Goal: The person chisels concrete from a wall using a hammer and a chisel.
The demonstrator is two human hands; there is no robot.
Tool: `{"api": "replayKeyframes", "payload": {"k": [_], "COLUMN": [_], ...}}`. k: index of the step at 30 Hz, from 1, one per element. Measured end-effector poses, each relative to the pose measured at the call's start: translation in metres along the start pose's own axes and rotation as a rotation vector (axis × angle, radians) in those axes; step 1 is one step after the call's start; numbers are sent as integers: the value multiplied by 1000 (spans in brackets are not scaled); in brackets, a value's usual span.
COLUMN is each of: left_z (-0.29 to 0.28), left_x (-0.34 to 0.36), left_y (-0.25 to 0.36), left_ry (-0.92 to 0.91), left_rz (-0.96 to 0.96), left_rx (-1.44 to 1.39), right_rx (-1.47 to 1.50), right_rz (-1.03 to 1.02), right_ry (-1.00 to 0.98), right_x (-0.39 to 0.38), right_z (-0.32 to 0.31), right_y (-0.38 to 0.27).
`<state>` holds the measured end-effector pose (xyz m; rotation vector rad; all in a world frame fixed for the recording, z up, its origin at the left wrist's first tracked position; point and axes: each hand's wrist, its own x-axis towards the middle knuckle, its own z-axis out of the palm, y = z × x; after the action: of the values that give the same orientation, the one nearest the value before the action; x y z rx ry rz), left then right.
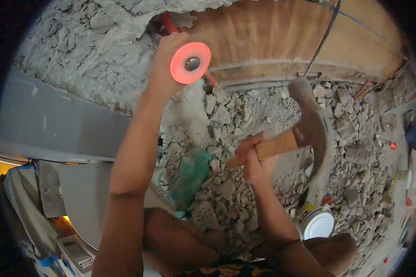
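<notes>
My left hand [161, 74] is wrapped round a red chisel with a round, coral-coloured hand guard [203, 57]. The metal striking end [192, 63] shows in the guard's centre. The chisel's red shaft [168, 23] points up and away into a hollow beside the broken grey masonry [88, 60]; its tip is hidden. Lower and to the right, my right hand [256, 161] grips the wooden handle [279, 145] of a hammer. Its long, curved, dusty metal head [313, 124] is held above the rubble, apart from the chisel.
Broken rubble [351, 143] covers the ground, with a green sheet [192, 175] and a perforated shoe [204, 214] among it. A white-lidded can [318, 224] stands near my right forearm. A brown panel [263, 41] and dark cable [323, 41] are beyond; a grey beam [69, 120] lies left.
</notes>
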<state>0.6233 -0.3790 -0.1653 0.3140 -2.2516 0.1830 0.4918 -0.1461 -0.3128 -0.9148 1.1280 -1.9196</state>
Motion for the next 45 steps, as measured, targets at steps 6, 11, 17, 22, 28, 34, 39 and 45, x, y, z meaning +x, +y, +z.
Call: {"api": "replayKeyframes", "payload": {"k": [6,11,17,22,28,34,39,45], "left_z": [6,23,15,5,13,-1,-11,-3], "left_x": [8,10,6,7,-6,-24,-11,13], "left_y": [-2,-9,-10,0,-23,17,52,-3], "left_ry": [-80,-92,-21,-73,38,-184,-202,-102], "left_rz": [-83,-99,-81,-129,-106,-100,-327,-232], "left_rx": [83,133,88,56,125,-123,-253,-184], "right_rx": [497,-467,-228,359,-258,-315,165,245], "right_rz": [-355,-134,-156,-278,300,-437,-348,-119], "right_ry": [-118,-219,-85,-266,-252,-155,-80,-8], "right_x": [-7,26,7,13,22,20,29,18], "right_z": [32,51,35,29,56,29,18,11], "right_y": [-56,8,-10,-89,54,9,-35,-25]}}
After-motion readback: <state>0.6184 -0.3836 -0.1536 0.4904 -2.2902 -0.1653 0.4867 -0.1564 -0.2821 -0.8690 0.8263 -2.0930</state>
